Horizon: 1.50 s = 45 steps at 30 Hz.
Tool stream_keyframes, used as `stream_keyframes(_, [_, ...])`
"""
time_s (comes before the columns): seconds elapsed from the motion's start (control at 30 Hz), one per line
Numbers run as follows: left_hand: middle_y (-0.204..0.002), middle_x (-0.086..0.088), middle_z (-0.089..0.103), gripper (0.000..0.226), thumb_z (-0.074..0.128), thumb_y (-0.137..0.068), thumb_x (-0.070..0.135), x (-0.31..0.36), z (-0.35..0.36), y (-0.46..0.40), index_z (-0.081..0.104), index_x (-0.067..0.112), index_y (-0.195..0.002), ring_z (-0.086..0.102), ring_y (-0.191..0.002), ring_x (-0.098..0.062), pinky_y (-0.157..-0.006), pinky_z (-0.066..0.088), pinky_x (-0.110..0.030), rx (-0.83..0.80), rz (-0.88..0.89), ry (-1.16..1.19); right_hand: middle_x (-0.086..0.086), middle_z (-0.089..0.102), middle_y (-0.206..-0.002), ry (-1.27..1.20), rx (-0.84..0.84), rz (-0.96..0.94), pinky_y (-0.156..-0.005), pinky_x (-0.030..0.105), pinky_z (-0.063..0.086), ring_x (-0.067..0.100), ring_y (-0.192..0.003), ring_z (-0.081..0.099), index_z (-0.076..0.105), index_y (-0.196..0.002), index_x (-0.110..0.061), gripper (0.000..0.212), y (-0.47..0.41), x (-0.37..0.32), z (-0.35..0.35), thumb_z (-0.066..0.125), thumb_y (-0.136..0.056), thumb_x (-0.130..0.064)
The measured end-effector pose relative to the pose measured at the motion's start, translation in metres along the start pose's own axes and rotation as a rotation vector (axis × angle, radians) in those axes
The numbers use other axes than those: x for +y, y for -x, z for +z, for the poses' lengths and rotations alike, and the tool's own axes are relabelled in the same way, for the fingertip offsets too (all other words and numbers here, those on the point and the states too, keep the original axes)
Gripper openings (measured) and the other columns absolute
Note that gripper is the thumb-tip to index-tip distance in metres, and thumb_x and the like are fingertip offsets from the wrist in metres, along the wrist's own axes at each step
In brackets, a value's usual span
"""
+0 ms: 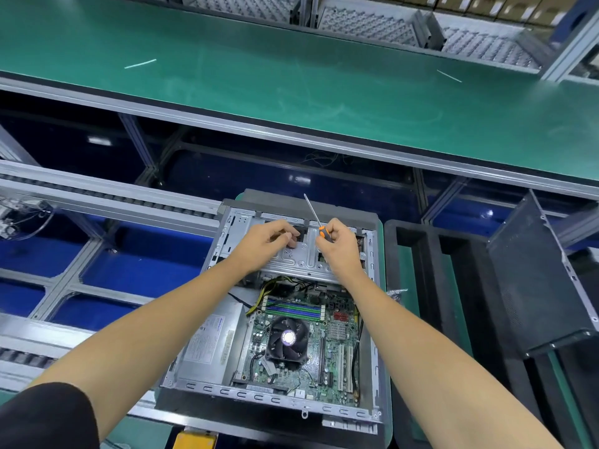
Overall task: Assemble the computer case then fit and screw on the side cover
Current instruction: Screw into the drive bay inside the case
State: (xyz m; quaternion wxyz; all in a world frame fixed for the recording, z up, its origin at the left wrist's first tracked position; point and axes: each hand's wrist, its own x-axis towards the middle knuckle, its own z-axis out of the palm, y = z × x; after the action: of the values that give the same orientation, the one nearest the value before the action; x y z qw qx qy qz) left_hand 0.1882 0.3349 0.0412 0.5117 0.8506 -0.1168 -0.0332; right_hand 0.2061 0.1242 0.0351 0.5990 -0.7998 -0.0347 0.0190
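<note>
Right-hand grip (pixel 337 241) curls round an orange-handled screwdriver (pixel 316 218), tip up; left hand (pixel 270 236) pinches something dark, unclear, at the drive cage (pixel 301 257). Computer case (pixel 285 319) lies open on the tabletop; side cover (pixel 534 280) leans to its right. Cover likely stiff, light, sharp-edged: hold by long edges.

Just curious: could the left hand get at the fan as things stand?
Probably yes. The fan lies uncovered in the open case, and the left hand would only need to draw back.
</note>
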Motion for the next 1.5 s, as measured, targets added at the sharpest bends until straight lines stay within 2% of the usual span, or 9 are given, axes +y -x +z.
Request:
stream_keyframes(0.1, [-0.094,0.009,0.077,0.018,0.054,-0.102,0.018,0.003,0.0,0.001,0.068,0.022,-0.112,0.067,-0.078,0.004,-0.066,0.047,-0.011,0.03,-0.021,0.052,-0.012,0.044,-0.057,-0.017,-0.005,0.006,-0.047,0.02,0.032,0.006,-0.052,0.033,0.044,-0.072,-0.021,0.031,0.001,-0.002,-0.001,0.063,-0.09,-0.005])
stream_keyframes(0.33, [-0.108,0.021,0.064,0.016,0.058,-0.096,0.023,0.01,0.008,0.013,0.069,0.032,-0.104,0.049,-0.118,-0.004,-0.099,0.038,-0.031,0.235,0.079,-0.189,-0.004,0.04,-0.056,-0.032,-0.044,0.043,-0.043,0.022,0.029,0.01,-0.047,0.028,0.044,-0.074,-0.015,0.026,-0.001,-0.011,-0.005,0.061,-0.088,-0.002])
stream_keyframes(0.43, [-0.104,0.017,0.058,0.013,0.052,-0.092,0.031,0.023,0.022,0.026,0.062,0.032,-0.101,0.043,-0.108,-0.015,-0.092,0.03,-0.034,0.408,0.114,-0.317,-0.011,0.041,-0.053,0.052,-0.108,0.006,-0.048,0.018,0.031,0.007,-0.049,0.03,0.044,-0.071,-0.016,0.029,-0.002,-0.014,-0.012,0.063,-0.088,-0.001])
stream_keyframes(0.57, [-0.105,0.01,0.036,0.022,0.058,-0.087,0.022,0.048,0.056,0.05,0.041,0.017,-0.101,0.036,-0.102,0.0,-0.09,0.03,-0.012,0.767,-0.072,0.034,-0.009,0.038,-0.055,0.163,-0.174,0.001,-0.054,0.024,0.03,0.011,-0.054,0.03,0.044,-0.071,-0.005,0.028,-0.004,-0.013,-0.027,0.067,-0.087,-0.001])
stream_keyframes(0.67, [-0.104,0.004,0.028,0.031,0.06,-0.091,0.011,0.059,0.076,0.064,0.03,0.018,-0.1,0.037,-0.094,-0.01,-0.088,0.036,-0.02,0.885,-0.356,0.374,-0.004,0.041,-0.056,0.197,-0.178,0.02,-0.049,0.023,0.03,0.01,-0.049,0.033,0.044,-0.071,-0.006,0.027,-0.008,-0.014,-0.039,0.067,-0.085,0.001])
stream_keyframes(0.87, [-0.103,-0.01,0.038,0.03,0.066,-0.088,0.009,0.055,0.111,0.072,0.038,0.011,-0.1,0.043,-0.089,-0.025,-0.079,0.038,-0.039,0.574,-0.748,0.515,0.009,0.049,-0.061,0.206,-0.208,0.064,-0.051,0.029,0.031,0.018,-0.055,0.033,0.045,-0.077,0.002,0.024,-0.01,-0.014,-0.049,0.067,-0.084,-0.003])
stream_keyframes(1.03, [-0.125,-0.013,0.056,0.076,0.068,-0.094,0.024,0.05,0.128,0.068,0.021,-0.002,-0.148,0.057,-0.121,-0.025,-0.114,0.04,-0.045,0.034,-0.823,0.645,0.0,0.047,-0.052,0.214,-0.197,0.083,-0.043,0.022,0.03,0.012,-0.042,0.029,0.051,-0.075,0.001,0.02,-0.008,-0.013,-0.05,0.07,-0.082,-0.002])
stream_keyframes(1.17, [-0.141,-0.02,0.051,0.104,0.076,-0.091,0.023,0.045,0.123,0.061,-0.001,-0.001,-0.157,0.069,-0.108,-0.016,-0.115,0.041,-0.042,0.004,-0.712,0.802,-0.006,0.051,-0.049,0.216,-0.189,0.082,-0.044,0.022,0.031,0.011,-0.042,0.033,0.057,-0.071,-0.006,0.016,-0.012,-0.012,-0.051,0.071,-0.079,-0.003])
stream_keyframes(1.5, [-0.121,-0.027,0.058,0.066,0.069,-0.091,0.004,0.02,0.122,0.058,0.026,-0.013,-0.138,0.073,-0.105,-0.026,-0.106,0.051,-0.043,0.066,-0.683,0.925,-0.009,0.05,-0.054,0.218,-0.094,0.014,-0.051,0.021,0.032,0.008,-0.052,0.034,0.052,-0.064,-0.017,0.028,-0.023,0.001,-0.053,0.074,-0.077,-0.006])
